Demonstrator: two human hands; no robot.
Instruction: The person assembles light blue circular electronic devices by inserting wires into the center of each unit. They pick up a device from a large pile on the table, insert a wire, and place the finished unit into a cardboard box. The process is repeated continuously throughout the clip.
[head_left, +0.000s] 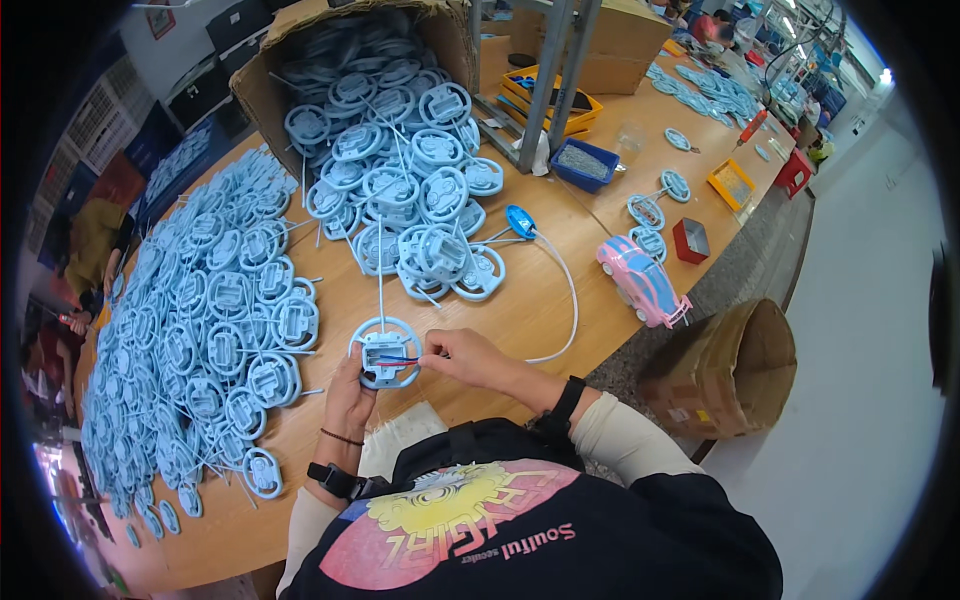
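Note:
My left hand (pixel 349 400) is closed on the lower left rim of a light blue toy steering wheel (pixel 384 350), held just above the table near my body. A rectangular compartment shows in the wheel's middle, and a straight light blue rod points away from it. Thin red and blue wires (pixel 402 361) run from the compartment to my right hand (pixel 462 358), whose thumb and forefinger pinch their ends. Beyond the held wheel lies a large heap of similar wheels (pixel 390 185), partly inside a tipped cardboard box (pixel 266 88).
Another big pile of blue wheels (pixel 200 330) covers the left side. To the right are a blue device with a white cable (pixel 572 290), a pink toy car (pixel 640 282), a blue bin (pixel 585 165) and a red box (pixel 690 240). An open carton (pixel 690 385) stands on the floor.

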